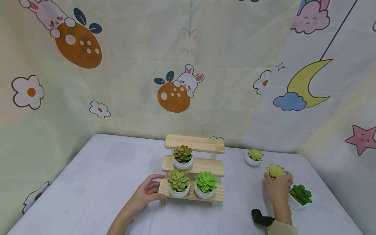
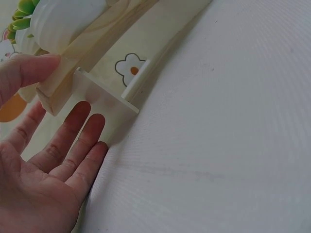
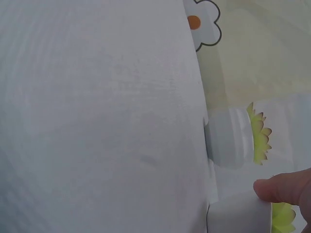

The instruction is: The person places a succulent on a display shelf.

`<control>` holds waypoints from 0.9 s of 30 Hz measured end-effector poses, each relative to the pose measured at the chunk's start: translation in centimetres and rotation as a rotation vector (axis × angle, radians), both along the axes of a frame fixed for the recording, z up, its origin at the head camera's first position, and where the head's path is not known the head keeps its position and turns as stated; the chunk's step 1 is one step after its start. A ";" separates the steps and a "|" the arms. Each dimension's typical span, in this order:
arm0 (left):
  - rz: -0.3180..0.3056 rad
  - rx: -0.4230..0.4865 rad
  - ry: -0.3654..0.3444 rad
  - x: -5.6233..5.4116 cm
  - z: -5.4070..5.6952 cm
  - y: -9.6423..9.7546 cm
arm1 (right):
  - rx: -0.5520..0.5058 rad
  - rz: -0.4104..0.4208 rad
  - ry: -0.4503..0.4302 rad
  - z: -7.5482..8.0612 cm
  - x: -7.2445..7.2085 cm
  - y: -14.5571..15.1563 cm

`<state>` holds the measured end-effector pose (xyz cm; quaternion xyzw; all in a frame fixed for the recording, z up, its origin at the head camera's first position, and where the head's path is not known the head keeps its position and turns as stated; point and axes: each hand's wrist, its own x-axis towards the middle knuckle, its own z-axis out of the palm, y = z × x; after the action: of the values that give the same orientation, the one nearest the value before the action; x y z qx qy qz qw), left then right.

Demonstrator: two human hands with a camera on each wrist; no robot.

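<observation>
A three-tier wooden plant stand (image 1: pixel 195 168) stands mid-table. My left hand (image 1: pixel 147 192) holds the left end of its lowest plank, thumb (image 2: pixel 41 68) on the front edge, several fingers extended beside the white support (image 2: pixel 104 92). On that plank sit an olive-green succulent (image 1: pixel 178 181) and a bright green succulent (image 1: pixel 206 182), both in white pots. A reddish-green succulent (image 1: pixel 182 155) sits on the middle plank. At the right, my right hand (image 1: pixel 277 187) grips a yellow-green potted succulent (image 1: pixel 275 170), its thumb (image 3: pixel 279 188) at the rim of the white pot (image 3: pixel 240 213), which stands on the table.
Behind the right hand is another yellow-green succulent (image 1: pixel 255 155) in a round white pot. A dark green succulent (image 1: pixel 301 195) in a white pot stands right of that hand. A black object (image 1: pixel 261 218) lies by the right wrist. A printed cloth (image 1: pixel 129 81) hangs behind the table.
</observation>
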<state>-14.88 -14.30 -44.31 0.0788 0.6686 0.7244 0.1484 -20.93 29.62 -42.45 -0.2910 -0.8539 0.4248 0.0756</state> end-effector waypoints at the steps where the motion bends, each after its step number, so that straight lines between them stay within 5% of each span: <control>1: -0.001 -0.002 0.001 0.0 0.0 0.0 | -0.002 0.000 0.003 0.0 0.0 0.0; 18: 0.017 -0.014 -0.027 -0.1 -0.1 0.0 | -0.067 0.078 0.012 0.3 -0.4 -0.7; 27: 0.015 -0.016 -0.015 -0.2 -0.2 -0.1 | -0.132 0.108 -0.058 0.4 -0.1 -0.7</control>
<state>-15.05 -14.35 -44.51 0.0669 0.6740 0.7206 0.1485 -21.07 28.93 -42.07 -0.2609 -0.8404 0.4749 0.0084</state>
